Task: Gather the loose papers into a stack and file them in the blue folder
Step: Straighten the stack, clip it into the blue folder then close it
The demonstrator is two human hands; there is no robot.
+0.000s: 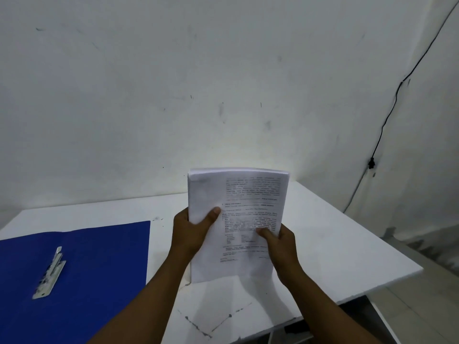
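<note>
A stack of printed white papers (238,219) stands upright on its lower edge on the white table (335,256). My left hand (193,232) grips the stack's left edge, thumb on the front sheet. My right hand (280,247) grips the right edge, thumb across the printed text. The blue folder (99,269) lies open and flat at the left of the table, with its metal clip (49,274) on the inside.
A white wall rises straight behind the table. A black cable (387,115) runs down the wall at the right. The table's right edge and front corner drop to the floor at the right. Cracks mark the table's near surface.
</note>
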